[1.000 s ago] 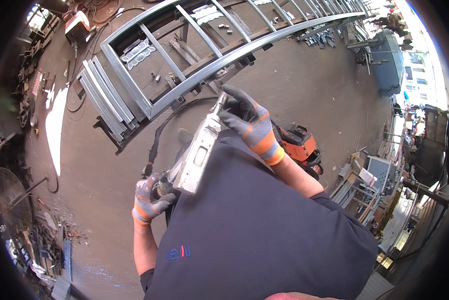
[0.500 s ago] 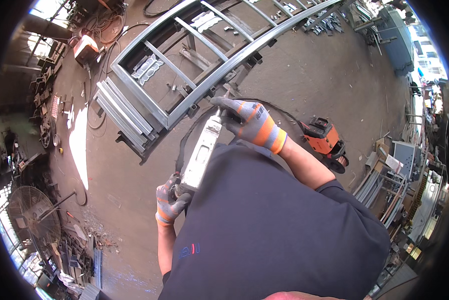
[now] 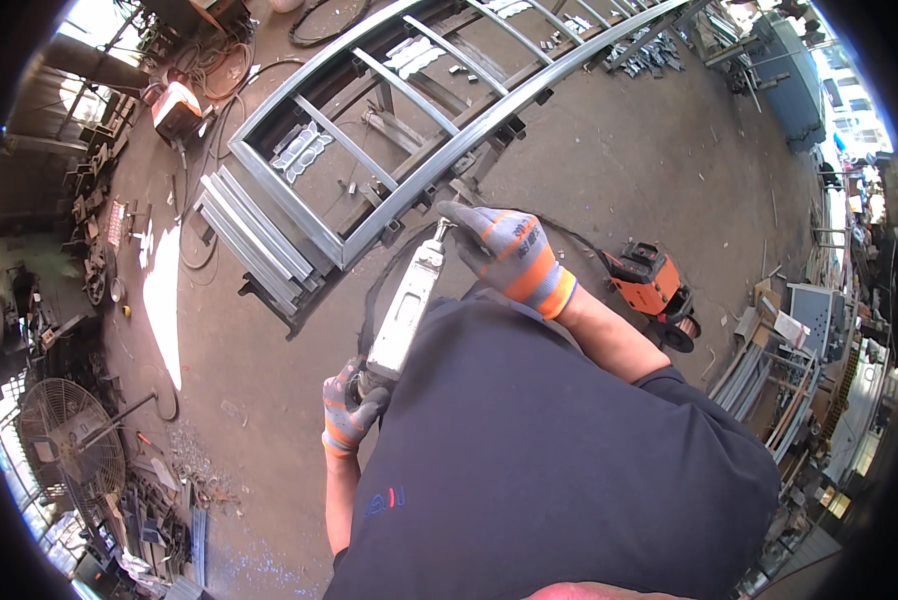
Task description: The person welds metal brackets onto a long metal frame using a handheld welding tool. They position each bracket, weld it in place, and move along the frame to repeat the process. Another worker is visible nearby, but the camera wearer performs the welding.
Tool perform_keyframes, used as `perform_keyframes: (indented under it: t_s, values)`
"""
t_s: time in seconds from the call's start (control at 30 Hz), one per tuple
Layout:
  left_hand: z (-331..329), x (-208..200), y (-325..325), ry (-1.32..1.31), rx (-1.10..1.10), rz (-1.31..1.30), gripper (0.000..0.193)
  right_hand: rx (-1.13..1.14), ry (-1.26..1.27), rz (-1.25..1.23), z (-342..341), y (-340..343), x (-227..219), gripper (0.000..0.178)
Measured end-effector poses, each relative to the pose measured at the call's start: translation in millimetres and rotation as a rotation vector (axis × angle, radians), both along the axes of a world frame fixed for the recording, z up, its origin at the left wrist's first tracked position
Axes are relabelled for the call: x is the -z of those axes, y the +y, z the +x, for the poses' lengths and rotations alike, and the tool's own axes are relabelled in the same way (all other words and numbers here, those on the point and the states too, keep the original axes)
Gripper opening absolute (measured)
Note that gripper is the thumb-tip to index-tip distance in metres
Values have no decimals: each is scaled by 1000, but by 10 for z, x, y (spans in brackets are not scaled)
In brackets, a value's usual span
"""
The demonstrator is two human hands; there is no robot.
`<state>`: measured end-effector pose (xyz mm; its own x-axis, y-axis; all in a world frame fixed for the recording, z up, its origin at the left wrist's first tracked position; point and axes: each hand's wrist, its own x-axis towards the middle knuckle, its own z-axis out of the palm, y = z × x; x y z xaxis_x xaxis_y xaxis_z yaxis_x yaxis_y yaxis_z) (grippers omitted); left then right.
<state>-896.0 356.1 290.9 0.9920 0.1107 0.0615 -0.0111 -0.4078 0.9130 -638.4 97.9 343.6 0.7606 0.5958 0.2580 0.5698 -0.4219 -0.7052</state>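
Note:
A white, long-bodied welding gun (image 3: 403, 312) slants in front of my chest, its narrow metal nozzle pointing up toward the frame. My left hand (image 3: 349, 408), in a grey and orange glove, is closed around its rear end, where a dark cable runs off. Up at the nozzle tip is my right hand (image 3: 514, 250), gloved alike. Its fingers are curled and pressed together at the tip; the finger undersides are partly hidden. Beyond the gun lies a curved, ladder-like metal frame (image 3: 377, 232) with several crossbars.
Several metal bars (image 3: 254, 240) lie beside the frame's near left corner. An orange wire feeder (image 3: 654, 280) with a spool stands on the floor at right, a dark cable trailing from it. A large fan (image 3: 72, 435) is at left; metal stock (image 3: 759, 375) lines the right side.
The frame and floor have shifted slightly right and down in the picture. My right hand's fingers have moved a little at the nozzle tip, leaving more of it visible. My left hand keeps its hold.

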Motion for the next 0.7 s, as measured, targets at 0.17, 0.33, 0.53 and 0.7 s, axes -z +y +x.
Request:
perform_keyframes:
  t_s: [0.17, 0.33, 0.53, 0.7]
  values:
    - [-48, 141, 81, -413, 103, 555, 35, 74, 208, 117, 72, -1, 40, 44]
    - [-62, 109, 28, -85, 29, 201, 39, 32, 328, 219, 57, -13, -35, 36]
    - [-71, 62, -43, 197, -100, -247, 41, 88, 423, 70, 117, -7, -73, 14]
    - [-99, 177, 80, -123, 63, 402, 42, 178, 926, -4, 166, -58, -100, 30]
